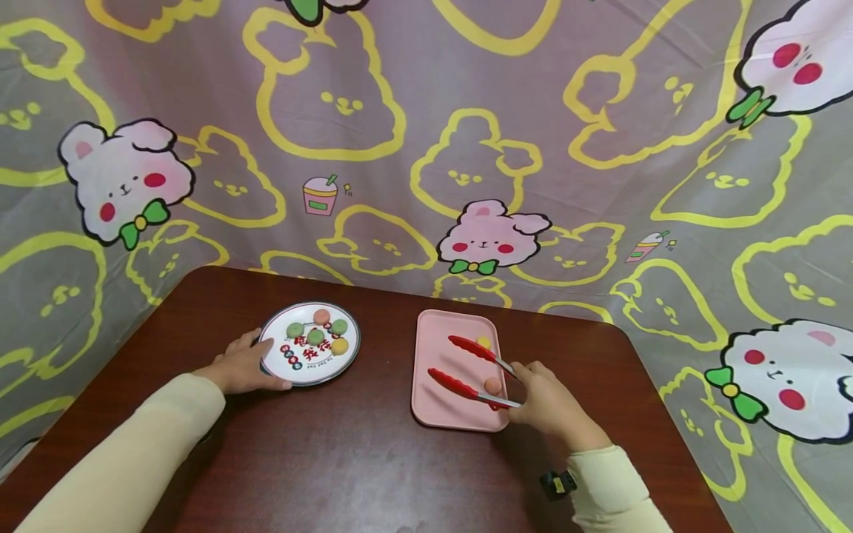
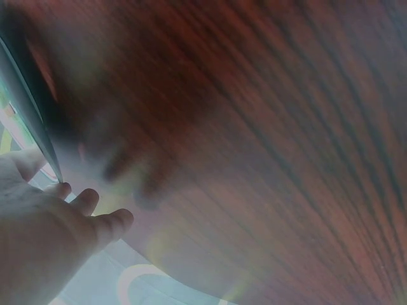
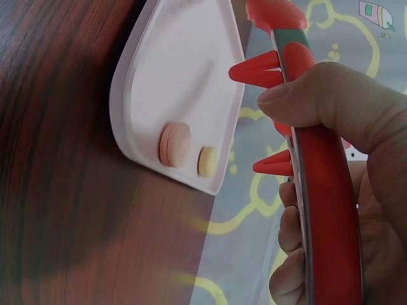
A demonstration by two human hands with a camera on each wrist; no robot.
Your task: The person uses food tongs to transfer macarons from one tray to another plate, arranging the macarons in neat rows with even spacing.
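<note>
My left hand (image 1: 245, 364) holds the left edge of a round white plate (image 1: 272, 364) with a dark rim, thumb along its near side. Several macarons lie on the plate: green ones (image 1: 295, 331), a pink one (image 1: 322, 317) and a yellow one (image 1: 340, 346). My right hand (image 1: 548, 400) grips red-handled tongs (image 3: 327, 210), their red tips spread apart over a pink rectangular tray (image 1: 440, 413). On the tray, a pinkish-orange macaron (image 3: 174, 145) and a smaller-looking yellow macaron (image 3: 207, 161) lie toward its right side, with nothing between the tong tips.
The dark brown wooden table (image 1: 360, 459) carries plate and tray, with a gap between them. A cartoon-printed curtain (image 1: 373, 185) hangs close behind the table's far edge and along both sides.
</note>
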